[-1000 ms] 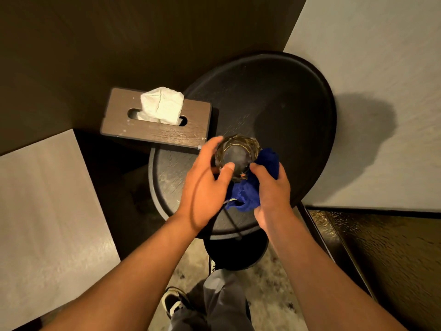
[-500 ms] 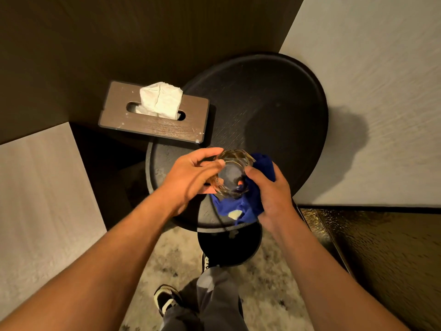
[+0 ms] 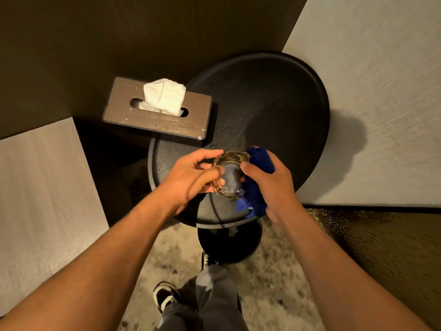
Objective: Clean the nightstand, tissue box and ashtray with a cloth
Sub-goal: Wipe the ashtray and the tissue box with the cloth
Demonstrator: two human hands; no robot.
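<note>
Round black nightstand (image 3: 274, 111), wooden tissue box (image 3: 155, 118) on its left edge

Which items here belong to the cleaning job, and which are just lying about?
Job: glass ashtray in left hand; blue cloth in right hand; tissue box; round nightstand.
Lying about: the person's shoe.

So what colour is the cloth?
Deep blue; the cloth shows best in the head view, bunched in the right hand.

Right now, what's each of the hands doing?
Left hand: grips the glass ashtray by its rim.
Right hand: holds the blue cloth against the ashtray.
</note>
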